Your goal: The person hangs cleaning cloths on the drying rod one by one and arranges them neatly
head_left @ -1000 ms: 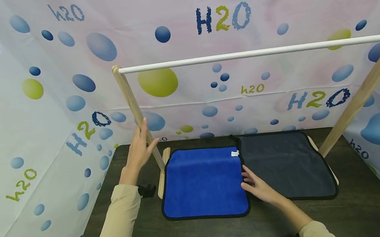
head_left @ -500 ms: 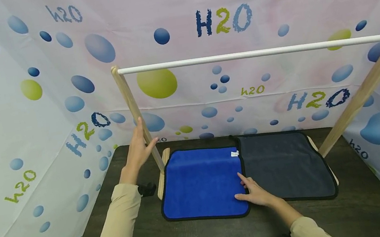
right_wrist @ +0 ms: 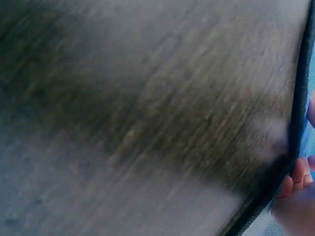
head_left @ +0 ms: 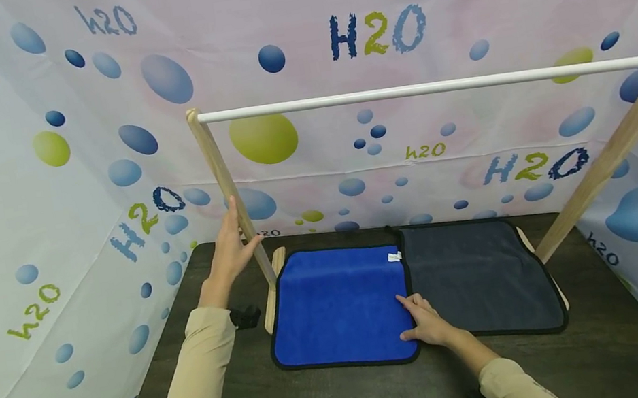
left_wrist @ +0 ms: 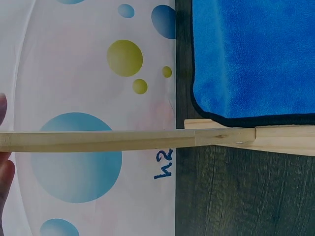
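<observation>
Treat blue cloth (head_left: 335,306) as likely light and limp, gripping at right edge (head_left: 407,275), with right hand (head_left: 428,324) and left hand (head_left: 229,255) unclenched.

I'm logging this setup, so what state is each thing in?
Blue cloth: spread out, largely flat
Grey cloth: spread out, largely flat
White rod: bare, spanning both posts
Left post: standing
Right post: standing
Left hand: fingers straight, at left post
Right hand: thumb and index apart, at blue cloth's edge
</observation>
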The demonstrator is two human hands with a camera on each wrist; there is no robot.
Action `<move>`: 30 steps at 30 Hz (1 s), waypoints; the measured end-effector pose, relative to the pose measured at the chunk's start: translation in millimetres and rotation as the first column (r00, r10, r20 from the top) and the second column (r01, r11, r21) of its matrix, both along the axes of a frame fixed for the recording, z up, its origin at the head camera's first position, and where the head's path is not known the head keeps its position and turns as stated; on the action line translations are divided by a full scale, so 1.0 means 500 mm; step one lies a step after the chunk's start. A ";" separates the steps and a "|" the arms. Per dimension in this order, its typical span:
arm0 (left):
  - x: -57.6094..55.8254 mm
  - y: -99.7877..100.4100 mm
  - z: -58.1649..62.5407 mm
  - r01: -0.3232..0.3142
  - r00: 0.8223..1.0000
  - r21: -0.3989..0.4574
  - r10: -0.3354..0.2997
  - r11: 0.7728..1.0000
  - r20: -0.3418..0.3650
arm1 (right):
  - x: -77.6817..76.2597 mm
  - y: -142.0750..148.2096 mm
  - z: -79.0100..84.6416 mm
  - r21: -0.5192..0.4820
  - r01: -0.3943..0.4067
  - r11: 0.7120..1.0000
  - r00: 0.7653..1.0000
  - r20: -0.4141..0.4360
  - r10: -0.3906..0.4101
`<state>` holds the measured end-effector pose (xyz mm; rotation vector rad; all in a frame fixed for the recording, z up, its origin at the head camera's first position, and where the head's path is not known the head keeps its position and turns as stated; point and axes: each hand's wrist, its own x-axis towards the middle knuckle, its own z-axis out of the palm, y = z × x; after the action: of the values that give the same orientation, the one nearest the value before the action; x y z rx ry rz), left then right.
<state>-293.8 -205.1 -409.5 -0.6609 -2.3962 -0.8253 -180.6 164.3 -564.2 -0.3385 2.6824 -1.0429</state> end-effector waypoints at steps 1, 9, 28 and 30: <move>-0.001 0.000 0.000 -0.001 1.000 0.001 0.001 1.000 0.000 | -0.001 0.000 -0.001 0.004 0.002 1.000 1.000 -0.003 -0.002; -0.002 0.000 -0.005 -0.007 0.999 0.001 0.007 1.000 -0.031 | -0.013 -0.002 -0.008 -0.005 0.035 0.999 0.999 -0.018 -0.035; -0.007 0.001 -0.013 -0.014 1.000 0.028 0.014 1.000 -0.015 | -0.048 0.000 -0.018 -0.006 0.165 0.986 0.983 -0.086 -0.165; -0.006 0.001 -0.014 -0.021 1.000 0.028 0.021 0.999 -0.002 | -0.049 -0.005 -0.019 -0.015 0.204 0.979 0.976 -0.069 -0.204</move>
<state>-297.0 -204.7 -416.5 -0.6246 -2.3810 -0.8466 -205.1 161.6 -573.6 -0.1035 2.8241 -1.1173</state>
